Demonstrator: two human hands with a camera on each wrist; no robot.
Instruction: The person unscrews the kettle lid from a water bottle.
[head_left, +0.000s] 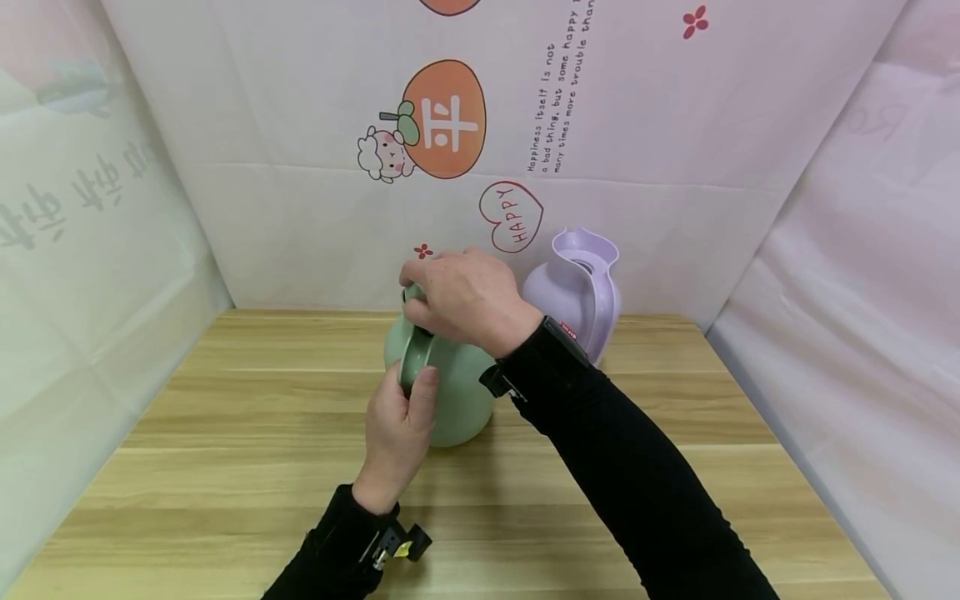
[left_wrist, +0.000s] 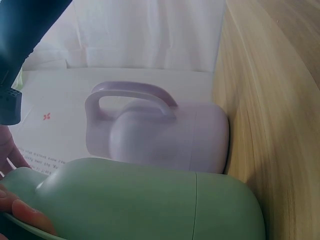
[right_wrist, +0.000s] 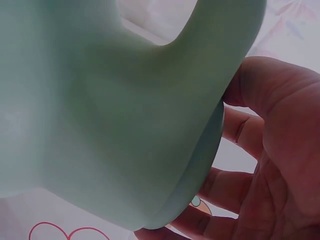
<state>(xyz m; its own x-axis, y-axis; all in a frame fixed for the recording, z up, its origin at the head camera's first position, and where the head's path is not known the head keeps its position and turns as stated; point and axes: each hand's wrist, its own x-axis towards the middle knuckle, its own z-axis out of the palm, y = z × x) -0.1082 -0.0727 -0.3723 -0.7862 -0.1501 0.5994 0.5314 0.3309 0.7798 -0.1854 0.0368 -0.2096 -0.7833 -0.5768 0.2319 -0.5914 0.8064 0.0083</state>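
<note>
A green thermos jug (head_left: 461,404) stands upright on the wooden table, its handle facing me. My left hand (head_left: 397,429) grips that handle (head_left: 414,360), thumb along its near side. Over the jug's mouth reaches my right hand (head_left: 472,296). In the right wrist view, its thumb and curled fingers (right_wrist: 227,190) hold the lid (right_wrist: 209,145) at the jug's top rim. The right hand hides most of the mouth in the head view. The left wrist view shows the jug's smooth side (left_wrist: 140,200) close up.
A lilac thermos jug (head_left: 558,296) stands just behind and right of the green one, its mouth uncovered. White printed cloth (head_left: 300,233) hangs behind the table (head_left: 247,433) and along both sides. The right forearm (head_left: 630,467) crosses in front of the lilac jug.
</note>
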